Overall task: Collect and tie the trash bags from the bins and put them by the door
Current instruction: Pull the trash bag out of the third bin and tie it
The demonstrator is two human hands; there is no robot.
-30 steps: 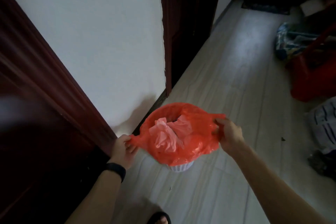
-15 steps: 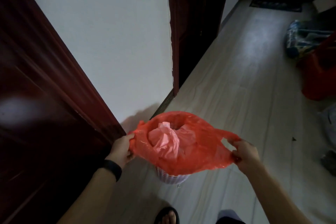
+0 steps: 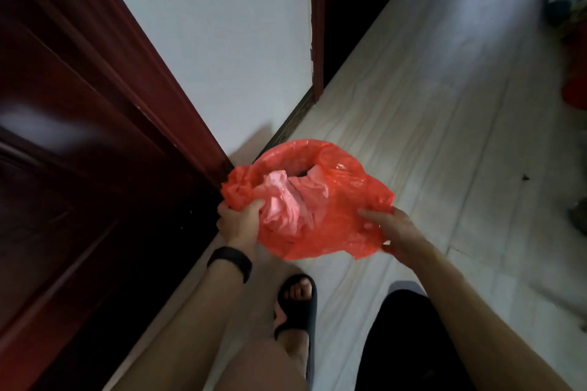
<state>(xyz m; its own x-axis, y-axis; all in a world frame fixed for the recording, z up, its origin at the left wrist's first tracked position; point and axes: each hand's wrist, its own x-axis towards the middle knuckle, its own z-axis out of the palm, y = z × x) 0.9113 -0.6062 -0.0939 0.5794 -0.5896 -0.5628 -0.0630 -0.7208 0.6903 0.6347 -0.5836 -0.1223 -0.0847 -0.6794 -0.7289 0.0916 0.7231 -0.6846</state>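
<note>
A red plastic trash bag hangs open between my hands, with crumpled pink plastic showing inside it. My left hand grips the bag's left edge in a fist. My right hand holds the bag's right edge, fingers under the plastic and thumb on top. The bin is hidden beneath the bag.
A dark red wooden door and its frame stand at my left, a white wall beyond it. A second dark doorway opens further along. My sandalled foot stands on the pale floor. Red and patterned items lie at the far right.
Both hands have drawn the bag's edges toward me and closer together. The view has tipped down, so the white bin seen under the bag earlier is out of sight.
</note>
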